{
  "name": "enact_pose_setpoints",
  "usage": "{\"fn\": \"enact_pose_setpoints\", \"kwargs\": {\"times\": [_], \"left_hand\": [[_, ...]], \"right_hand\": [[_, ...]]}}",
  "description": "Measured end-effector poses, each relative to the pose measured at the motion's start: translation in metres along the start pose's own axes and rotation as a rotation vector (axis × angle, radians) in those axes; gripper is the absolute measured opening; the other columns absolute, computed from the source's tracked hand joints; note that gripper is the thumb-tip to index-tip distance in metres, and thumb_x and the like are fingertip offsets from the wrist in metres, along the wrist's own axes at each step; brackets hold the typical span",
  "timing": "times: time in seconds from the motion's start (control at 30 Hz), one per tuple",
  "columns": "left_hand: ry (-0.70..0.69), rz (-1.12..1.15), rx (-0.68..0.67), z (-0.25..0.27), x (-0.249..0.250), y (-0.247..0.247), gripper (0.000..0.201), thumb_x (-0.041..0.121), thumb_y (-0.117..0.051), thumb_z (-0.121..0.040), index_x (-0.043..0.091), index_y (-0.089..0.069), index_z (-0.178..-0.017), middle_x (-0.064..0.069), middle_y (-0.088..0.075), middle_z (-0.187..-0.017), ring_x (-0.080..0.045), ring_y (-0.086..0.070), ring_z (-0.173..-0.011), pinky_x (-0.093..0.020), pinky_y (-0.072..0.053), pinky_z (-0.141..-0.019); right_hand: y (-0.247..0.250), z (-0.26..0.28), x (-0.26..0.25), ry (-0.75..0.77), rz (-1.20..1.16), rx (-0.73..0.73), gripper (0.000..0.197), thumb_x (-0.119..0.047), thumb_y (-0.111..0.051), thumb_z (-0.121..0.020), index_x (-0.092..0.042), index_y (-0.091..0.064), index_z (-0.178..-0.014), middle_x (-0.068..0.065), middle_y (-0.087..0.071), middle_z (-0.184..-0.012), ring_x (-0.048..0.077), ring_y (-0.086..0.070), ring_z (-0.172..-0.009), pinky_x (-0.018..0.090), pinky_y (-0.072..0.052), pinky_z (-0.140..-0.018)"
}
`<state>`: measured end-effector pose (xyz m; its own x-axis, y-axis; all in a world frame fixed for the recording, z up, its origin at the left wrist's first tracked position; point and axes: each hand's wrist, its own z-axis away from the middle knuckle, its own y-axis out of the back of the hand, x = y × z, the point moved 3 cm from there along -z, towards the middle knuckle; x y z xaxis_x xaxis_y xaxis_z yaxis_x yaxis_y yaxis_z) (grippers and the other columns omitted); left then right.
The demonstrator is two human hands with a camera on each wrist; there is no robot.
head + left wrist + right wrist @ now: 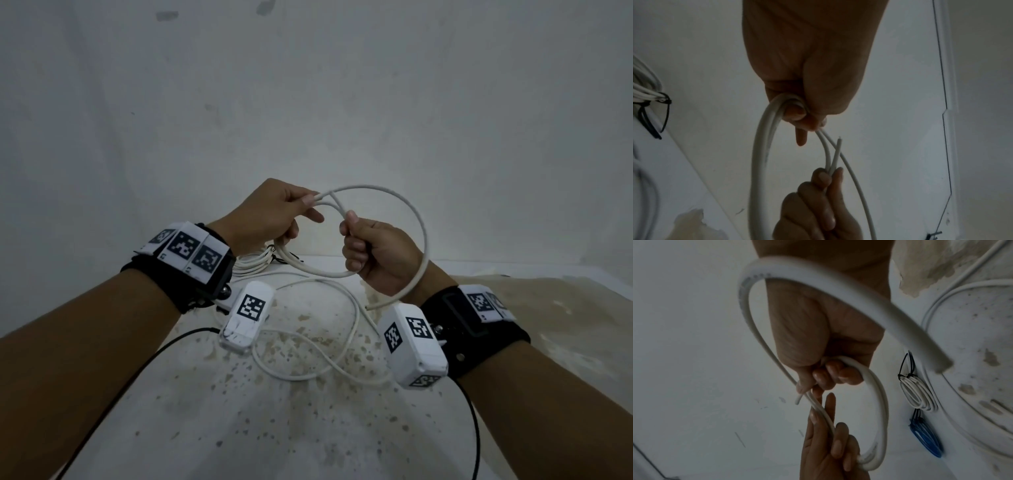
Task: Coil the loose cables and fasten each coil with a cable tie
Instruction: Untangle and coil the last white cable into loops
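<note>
Coiling step, tie not yet applied. At left, the left hand [270, 214] grips the gathered turns of the white cable [411, 212], thumb and curled fingers pinching the strands where they cross; the coil hangs in the air above the speckled table [308, 428]. At centre, the loop arcs between both hands. At right, the right hand [376, 257] is fisted round the cable, its cut end projecting just past the thumb. More white cable [352, 318] lies slack on the table below; whether it is the same cable cannot be told. The next move probably calls for laying the remaining tail into the left-hand bundle, then freeing one hand for a tie. Only the right wrist view shows a tied white coil [918, 395] and a tied blue coil [927, 438]; the left wrist view alone shows the free cable end [838, 142] clearly.
</note>
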<state>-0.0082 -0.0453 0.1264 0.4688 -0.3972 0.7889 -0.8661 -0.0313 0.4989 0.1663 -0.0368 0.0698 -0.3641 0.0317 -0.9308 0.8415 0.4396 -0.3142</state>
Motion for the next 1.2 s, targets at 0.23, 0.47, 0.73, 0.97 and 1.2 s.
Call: {"fn": "enact_pose_setpoints", "kwargs": {"times": [0.23, 0.47, 0.73, 0.97, 1.2], "left_hand": [[0.072, 0.048, -0.084, -0.004, 0.003, -0.001, 0.022, 0.014, -0.053, -0.101, 0.013, -0.071, -0.112, -0.007, -0.074, -0.095, -0.009, -0.044, -0.047, -0.023, -0.037, -0.040], [0.024, -0.063, -0.169, -0.003, 0.008, -0.002, 0.024, 0.009, -0.050, -0.101, 0.009, -0.071, -0.113, 0.002, -0.075, -0.090, -0.009, -0.051, -0.051, -0.024, -0.042, -0.040], [-0.113, -0.181, -0.090, 0.000, 0.014, -0.015, 0.029, 0.034, -0.063, -0.095, 0.009, -0.076, -0.087, 0.002, -0.053, -0.049, -0.011, -0.034, -0.045, -0.022, -0.029, -0.044], [-0.117, -0.175, 0.018, -0.001, 0.002, -0.018, 0.040, 0.037, -0.056, -0.098, 0.005, -0.073, -0.079, 0.005, -0.041, -0.045, -0.008, -0.027, -0.039, -0.020, -0.025, -0.042], [0.181, 0.286, -0.029, -0.001, -0.004, -0.020, 0.026, 0.021, -0.055, -0.100, 0.003, -0.071, -0.092, -0.006, -0.069, -0.079, -0.003, -0.032, -0.042, -0.015, -0.026, -0.039]], "right_hand": [[0.003, 0.001, 0.005, -0.065, 0.002, -0.063, 0.029, -0.030, -0.051, -0.099, -0.009, -0.055, -0.078, -0.004, -0.029, -0.055, 0.008, -0.028, -0.045, 0.019, -0.031, -0.043], [0.007, 0.002, 0.006, -0.107, 0.038, -0.072, 0.030, -0.032, -0.052, -0.097, -0.011, -0.053, -0.077, -0.005, -0.028, -0.055, 0.007, -0.025, -0.045, 0.017, -0.028, -0.041], [0.010, 0.004, 0.011, -0.114, 0.037, -0.075, 0.030, -0.033, -0.051, -0.097, -0.011, -0.053, -0.076, -0.006, -0.027, -0.053, 0.006, -0.024, -0.044, 0.016, -0.025, -0.040], [0.011, 0.004, 0.011, -0.096, 0.032, -0.089, 0.028, -0.034, -0.054, -0.094, -0.011, -0.053, -0.076, -0.006, -0.027, -0.054, 0.005, -0.024, -0.043, 0.015, -0.023, -0.039], [0.011, 0.003, 0.007, -0.079, -0.039, -0.125, 0.027, -0.035, -0.054, -0.089, -0.011, -0.052, -0.078, -0.007, -0.025, -0.053, 0.003, -0.022, -0.042, 0.014, -0.020, -0.036]]}}
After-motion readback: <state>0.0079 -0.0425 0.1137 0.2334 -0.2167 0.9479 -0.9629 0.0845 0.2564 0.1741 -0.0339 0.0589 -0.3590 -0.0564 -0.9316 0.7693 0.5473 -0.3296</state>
